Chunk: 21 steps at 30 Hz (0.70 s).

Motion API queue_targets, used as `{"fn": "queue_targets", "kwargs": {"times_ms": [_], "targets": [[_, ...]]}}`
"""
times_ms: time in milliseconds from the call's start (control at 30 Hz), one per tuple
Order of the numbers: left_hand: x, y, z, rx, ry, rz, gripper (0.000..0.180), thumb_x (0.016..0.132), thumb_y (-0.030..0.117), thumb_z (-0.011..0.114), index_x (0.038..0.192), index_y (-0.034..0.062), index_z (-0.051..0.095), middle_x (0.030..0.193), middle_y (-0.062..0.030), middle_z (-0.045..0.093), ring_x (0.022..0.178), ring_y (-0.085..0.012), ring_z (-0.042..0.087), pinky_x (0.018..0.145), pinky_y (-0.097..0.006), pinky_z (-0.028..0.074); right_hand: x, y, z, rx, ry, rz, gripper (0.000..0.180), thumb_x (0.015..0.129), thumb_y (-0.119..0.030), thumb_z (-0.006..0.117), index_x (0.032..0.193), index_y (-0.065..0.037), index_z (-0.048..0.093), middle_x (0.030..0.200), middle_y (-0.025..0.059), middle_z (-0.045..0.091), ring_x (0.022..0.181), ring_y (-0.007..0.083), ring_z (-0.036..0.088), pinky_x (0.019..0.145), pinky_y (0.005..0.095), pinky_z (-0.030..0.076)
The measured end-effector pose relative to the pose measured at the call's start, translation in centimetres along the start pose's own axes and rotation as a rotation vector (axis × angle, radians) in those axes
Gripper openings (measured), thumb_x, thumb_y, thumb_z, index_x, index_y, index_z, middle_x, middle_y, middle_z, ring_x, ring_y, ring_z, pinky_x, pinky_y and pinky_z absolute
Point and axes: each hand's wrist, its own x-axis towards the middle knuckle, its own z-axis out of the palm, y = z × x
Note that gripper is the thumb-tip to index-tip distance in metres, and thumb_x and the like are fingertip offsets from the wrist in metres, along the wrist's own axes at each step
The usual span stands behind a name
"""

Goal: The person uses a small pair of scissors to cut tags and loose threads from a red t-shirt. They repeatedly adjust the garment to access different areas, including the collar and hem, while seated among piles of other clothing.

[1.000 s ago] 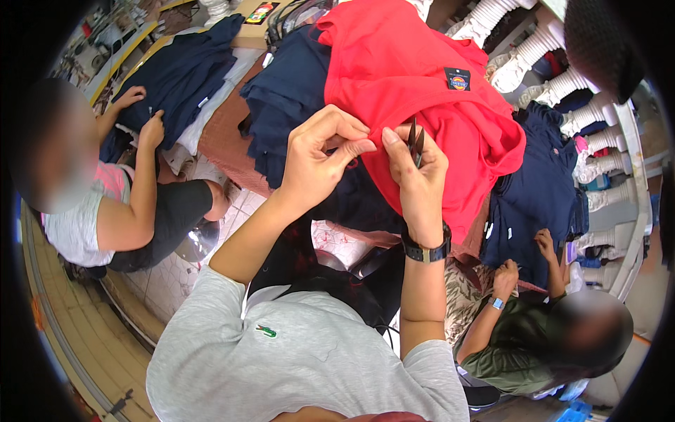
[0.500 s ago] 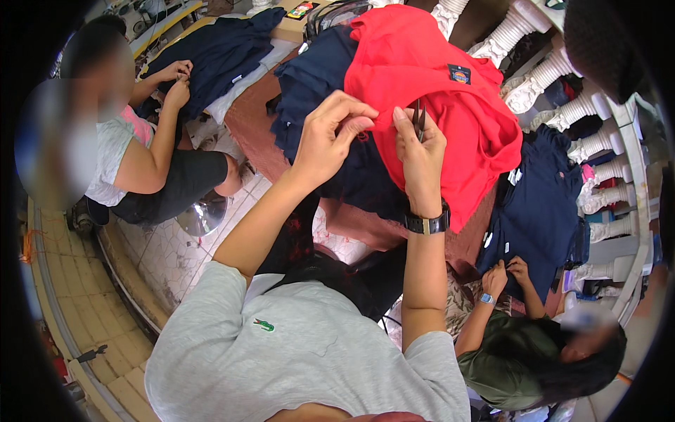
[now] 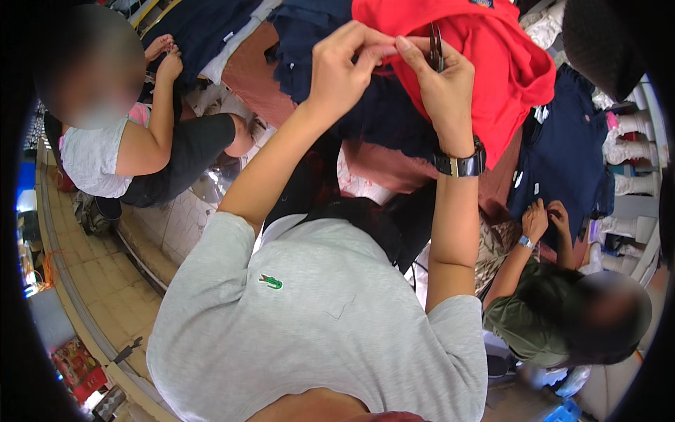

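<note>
A red shirt [image 3: 485, 84] lies over a pile of dark navy garments [image 3: 394, 105] in front of me. My left hand [image 3: 344, 67] pinches the red shirt's edge between thumb and fingertips. Close beside it, my right hand [image 3: 446, 84] has its thumb at the same edge, nearly touching the left fingertips. Dark pointed thread snips [image 3: 436, 48] are held in my right hand, their tips pointing up past the fingers. Whether a loose thread lies between the fingertips is too small to tell.
A brown-covered table [image 3: 253, 77] bears the pile. At left a person [image 3: 140, 148] handles navy cloth [image 3: 204, 35]; at right another person [image 3: 534, 302] works on navy garments [image 3: 562, 155]. White balusters [image 3: 633, 183] line the right side. A ledge [image 3: 98, 260] runs along the left.
The whole view has shifted, so my hands and the red shirt sit higher in the picture. Both hands stay close together at the shirt's edge, the snips still in the right.
</note>
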Motion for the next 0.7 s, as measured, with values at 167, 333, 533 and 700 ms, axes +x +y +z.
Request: {"fn": "queue_targets", "kwargs": {"times_ms": [167,333,533,700], "targets": [[-1.3,-3.5,-0.4,-0.421,-0.035,-0.303,0.017,0.092,-0.005,0.058,0.108,0.0032,0.058,0.083,-0.0031,0.060,0.077,-0.0125,0.061,0.067,-0.026,0.049,-1.0,-1.1,-0.1,-0.045,-0.085,-0.068,0.020,0.090,-0.009,0.077,0.108,0.001,0.075,0.093,0.0029,0.074,0.085,0.0062,0.065,0.078,0.0218,0.051],[-0.5,-0.3,0.2,-0.290,0.017,-0.214,0.003,0.102,0.004,0.056,0.104,0.0043,0.054,0.084,0.0012,0.056,0.075,-0.0057,0.053,0.066,-0.022,0.044,-1.0,-1.3,-0.3,-0.151,-0.047,-0.023,0.022,0.088,-0.007,0.078,0.109,0.000,0.075,0.098,0.0042,0.075,0.089,0.0069,0.065,0.082,0.0226,0.052],[-1.9,-3.9,-0.9,-0.606,-0.066,-0.319,0.027,0.103,0.010,0.055,0.128,0.0016,0.052,0.111,-0.0096,0.069,0.096,-0.0159,0.068,0.084,-0.030,0.054,-2.4,-1.6,0.5,-0.145,0.075,-0.170,0.015,0.093,-0.008,0.073,0.102,0.003,0.074,0.085,0.0054,0.072,0.077,0.0084,0.064,0.072,0.0234,0.050],[-11.1,1.0,-2.4,-0.137,-0.322,0.280,0.037,0.075,0.005,0.080,0.107,0.0041,0.061,0.108,-0.0070,0.059,0.101,-0.0298,0.059,0.085,-0.045,0.047,-8.3,-3.8,-2.2,-0.194,-0.020,0.011,0.012,0.095,-0.009,0.069,0.094,0.002,0.072,0.072,0.0053,0.067,0.063,0.0106,0.058,0.061,0.0252,0.045]]}}
